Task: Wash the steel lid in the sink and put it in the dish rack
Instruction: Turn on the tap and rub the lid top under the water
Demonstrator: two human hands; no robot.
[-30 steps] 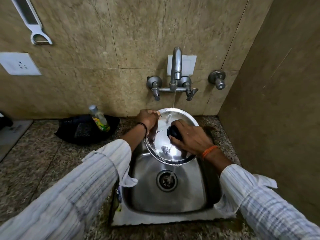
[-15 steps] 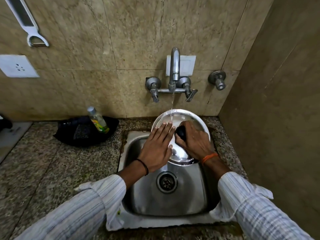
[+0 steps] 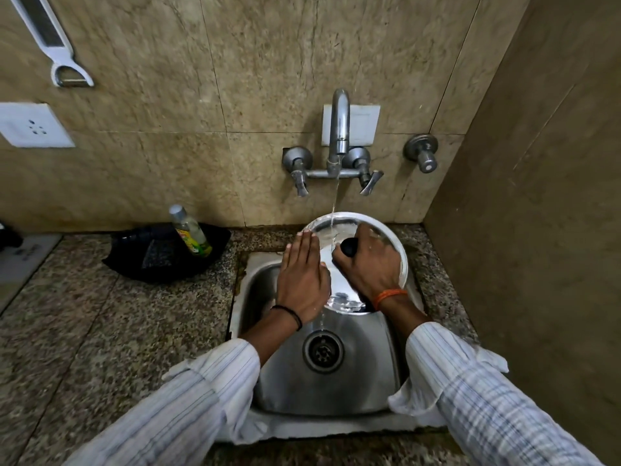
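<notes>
Head view: steel lid tilted over the sink, under the tap stream. Your right hand fist-clamped on its black knob; your left hand flat, fingers straight, pressed on the lid just beside.

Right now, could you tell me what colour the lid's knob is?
Black; the knob shows in the head view, gripped by the right hand.

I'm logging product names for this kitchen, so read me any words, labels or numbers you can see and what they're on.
No text can be read.
Bottle: yellow-green label, print too blurred.
Grey mat at the left edge: faint marks, too small.
Wall socket: holes only, no writing.
</notes>
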